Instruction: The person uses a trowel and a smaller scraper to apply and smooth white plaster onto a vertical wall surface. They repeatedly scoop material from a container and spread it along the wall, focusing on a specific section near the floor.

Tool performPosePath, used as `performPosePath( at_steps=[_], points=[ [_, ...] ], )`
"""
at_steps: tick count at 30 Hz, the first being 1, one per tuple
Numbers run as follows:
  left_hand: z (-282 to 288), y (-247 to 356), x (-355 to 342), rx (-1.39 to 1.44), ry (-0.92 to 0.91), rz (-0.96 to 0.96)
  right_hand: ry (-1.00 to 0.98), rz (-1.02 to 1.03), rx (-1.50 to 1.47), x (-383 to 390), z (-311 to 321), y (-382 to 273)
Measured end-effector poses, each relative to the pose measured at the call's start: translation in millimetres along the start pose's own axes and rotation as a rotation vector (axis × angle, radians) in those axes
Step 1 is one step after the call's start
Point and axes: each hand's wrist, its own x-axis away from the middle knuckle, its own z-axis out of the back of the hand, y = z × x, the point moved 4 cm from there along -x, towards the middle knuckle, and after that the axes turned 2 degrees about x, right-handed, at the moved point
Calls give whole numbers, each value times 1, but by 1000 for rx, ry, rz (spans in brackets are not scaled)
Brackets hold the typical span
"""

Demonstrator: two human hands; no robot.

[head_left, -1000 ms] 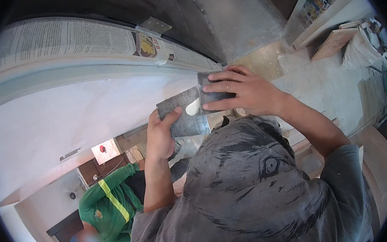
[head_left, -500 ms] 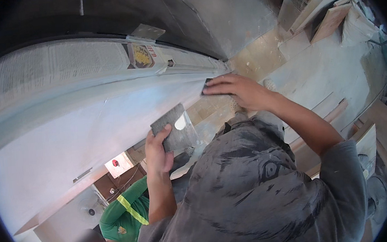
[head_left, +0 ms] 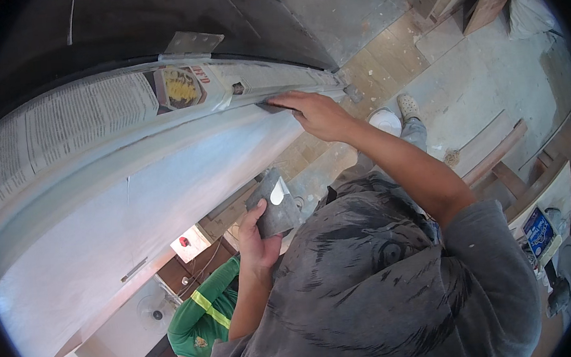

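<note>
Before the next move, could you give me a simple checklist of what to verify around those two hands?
1. Metal plate held by the left hand: ok, the thumb lies over its edge.
2. White patch on the plate: ok, visible; its thickness cannot be judged.
3. Dark flat blade held by the right hand: ok.
4. Blade touching the white wall: cannot tell; it is at the edge, but contact is unclear.
5. Space between the hands free of the co-worker's green sleeve: ok.
</note>
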Motion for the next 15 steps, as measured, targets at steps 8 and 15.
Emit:
performPosePath(
  at_steps=[8, 15],
  points=[
    [17, -4, -5, -34, -30, 1, -16, -56, -24, 0, -10, -6],
    [10, -5, -8, -59, -39, 21, 40, -26, -117, 22, -15, -12]
  ],
)
